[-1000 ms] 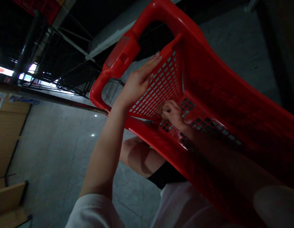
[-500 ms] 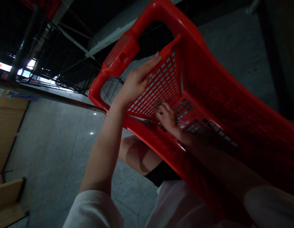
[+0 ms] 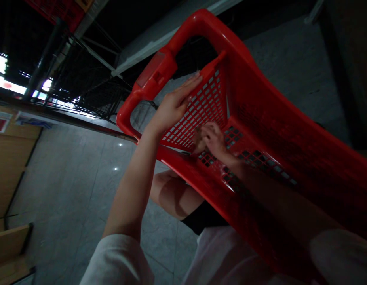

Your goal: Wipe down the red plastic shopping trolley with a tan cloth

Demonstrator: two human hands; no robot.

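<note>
A red plastic shopping cart basket lies tilted across my lap, its handle at the upper left. My left hand rests flat, fingers stretched out, against the outside of the perforated end panel. My right hand reaches inside the basket, fingers curled at the foot of that panel, pinching something small and brownish that I cannot make out. White sleeves cover both upper arms.
Grey tiled floor spreads below left. Wooden panels stand at the far left. Dark metal wire racks rise behind the handle. My bare knee shows under the basket.
My right hand shifted slightly along the base of the perforated panel, left and then back right. The left hand stayed pressed on the panel. The view swayed a little.
</note>
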